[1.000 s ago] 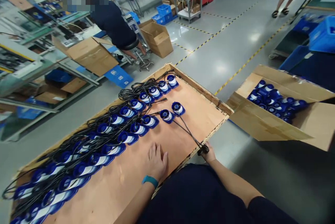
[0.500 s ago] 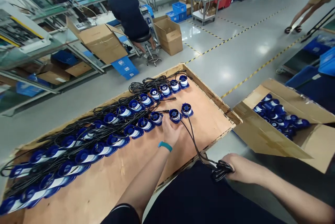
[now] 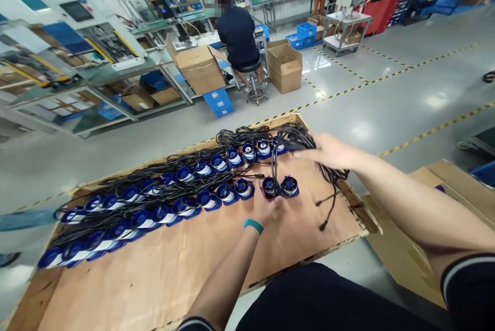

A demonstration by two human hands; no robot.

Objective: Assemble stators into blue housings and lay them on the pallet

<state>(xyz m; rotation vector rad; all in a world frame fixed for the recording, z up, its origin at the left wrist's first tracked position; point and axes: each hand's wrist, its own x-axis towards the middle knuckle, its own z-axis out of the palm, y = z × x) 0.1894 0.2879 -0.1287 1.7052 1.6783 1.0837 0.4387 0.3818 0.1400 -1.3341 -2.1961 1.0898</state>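
Observation:
On the wooden tray (image 3: 185, 264), my left hand (image 3: 267, 208) has its fingers around the near side of a blue round-topped unit (image 3: 269, 186) with a dark ring on top. Just right of it stands a matching blue unit (image 3: 290, 185). Black cables rise from this pair to a looped cable bundle (image 3: 296, 136), held in my right hand (image 3: 328, 151) above the tray's far right corner. Part of the bundle hangs below that hand, with two plug ends (image 3: 323, 226) dangling over the wood. The right fingers are partly hidden by the cable.
Two rows of blue units (image 3: 185, 172) with white labels and black cables fill the tray's far side. A raised wooden rim (image 3: 361, 212) bounds it. A cardboard box (image 3: 402, 248) stands to the right. Beyond, a person (image 3: 237, 37) sits on a stool at a workbench.
My right hand has carried the cable bundle from near my body up and forward over the tray's far right corner. My left hand stays at the blue unit. The view has shifted.

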